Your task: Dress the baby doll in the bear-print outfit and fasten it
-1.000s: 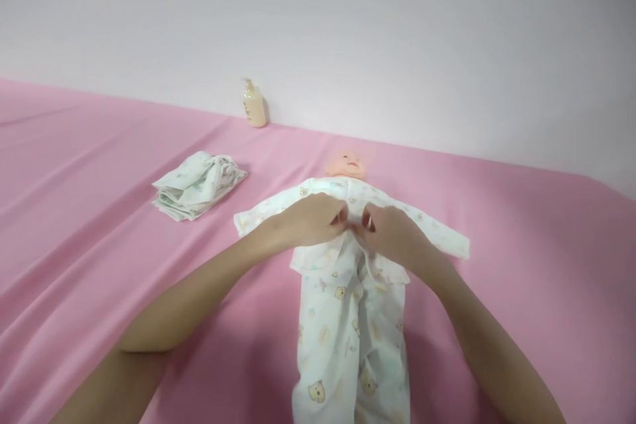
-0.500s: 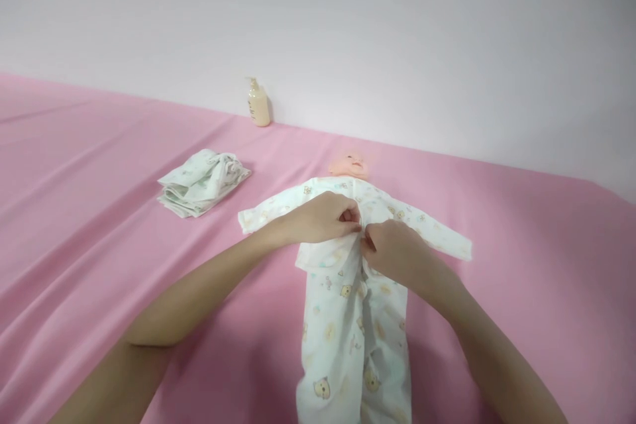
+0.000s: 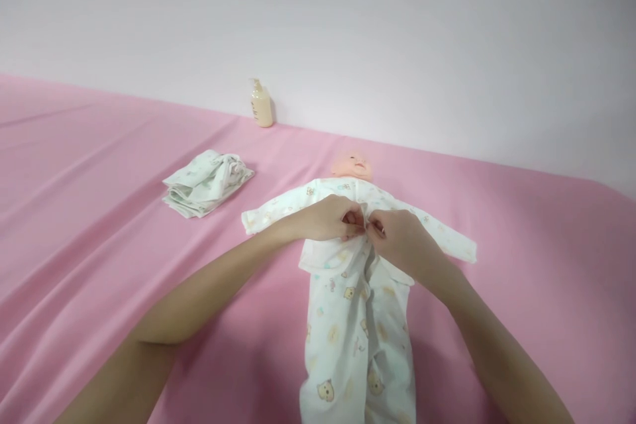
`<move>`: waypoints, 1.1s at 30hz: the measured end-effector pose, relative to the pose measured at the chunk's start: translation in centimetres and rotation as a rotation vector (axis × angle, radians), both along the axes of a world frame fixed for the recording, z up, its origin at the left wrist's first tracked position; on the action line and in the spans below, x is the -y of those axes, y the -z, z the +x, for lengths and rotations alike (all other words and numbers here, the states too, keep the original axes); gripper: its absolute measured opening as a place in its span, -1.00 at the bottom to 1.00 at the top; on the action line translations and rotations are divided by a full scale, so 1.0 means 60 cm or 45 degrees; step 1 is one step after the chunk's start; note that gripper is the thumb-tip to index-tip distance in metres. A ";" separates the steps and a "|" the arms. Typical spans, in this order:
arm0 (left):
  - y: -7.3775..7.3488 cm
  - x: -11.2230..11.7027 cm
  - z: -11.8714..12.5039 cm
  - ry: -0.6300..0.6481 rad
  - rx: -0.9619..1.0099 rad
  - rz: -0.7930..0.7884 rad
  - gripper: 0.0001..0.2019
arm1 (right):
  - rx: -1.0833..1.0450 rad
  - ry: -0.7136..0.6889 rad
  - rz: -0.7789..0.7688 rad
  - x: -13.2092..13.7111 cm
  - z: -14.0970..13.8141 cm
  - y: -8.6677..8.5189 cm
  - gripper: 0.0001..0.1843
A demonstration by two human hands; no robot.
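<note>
A baby doll (image 3: pixel 352 165) lies face up, dressed in a white long-sleeved baby shirt (image 3: pixel 322 254) and matching trousers (image 3: pixel 335 344) printed with small bears. Over the shirt's front, my left hand (image 3: pixel 335 217) pinches one edge of the opening. My right hand (image 3: pixel 397 232) pinches the shirt front just beside it, and the fingertips of both hands almost meet at the centre line. The fastening between the fingers is too small and covered to make out. Both sleeves stretch outward to the sides.
A pink sheet (image 3: pixel 99 212) covers the surface, with creases on the left. Folded white printed cloths (image 3: pixel 206 184) lie in a pile left of the doll. A pump bottle (image 3: pixel 262 106) of pale yellow liquid stands against the white wall (image 3: pixel 318 40) at the back.
My right hand has turned a little, its fingertips now pressed closer to my left fingers at the shirt opening. The whole view has shifted slightly.
</note>
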State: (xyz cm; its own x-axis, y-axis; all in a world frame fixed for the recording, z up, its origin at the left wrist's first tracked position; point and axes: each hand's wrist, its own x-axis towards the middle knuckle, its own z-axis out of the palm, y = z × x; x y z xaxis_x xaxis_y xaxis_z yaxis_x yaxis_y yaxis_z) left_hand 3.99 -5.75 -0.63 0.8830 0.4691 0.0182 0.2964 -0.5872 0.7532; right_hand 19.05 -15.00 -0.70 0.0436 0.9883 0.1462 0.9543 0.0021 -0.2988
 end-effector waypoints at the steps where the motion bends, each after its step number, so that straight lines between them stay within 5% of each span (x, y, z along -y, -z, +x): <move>1: -0.002 0.000 0.000 0.009 0.000 -0.014 -0.88 | -0.025 -0.013 0.020 0.000 0.002 -0.002 -0.76; 14: -0.001 -0.010 -0.001 0.053 -0.061 -0.166 -0.86 | -0.153 -0.134 -0.345 -0.002 0.020 -0.019 -0.84; 19: 0.002 -0.011 -0.001 0.065 -0.032 -0.222 -0.83 | 0.071 -0.146 -0.337 0.007 0.018 -0.024 -0.85; 27: 0.005 -0.020 0.000 0.039 -0.028 -0.314 -0.83 | -0.097 -0.068 -0.132 -0.007 0.017 -0.018 -0.79; 33: 0.007 -0.018 0.003 -0.086 0.149 -0.466 -0.87 | -0.370 -0.043 -0.176 -0.007 0.014 -0.019 -0.86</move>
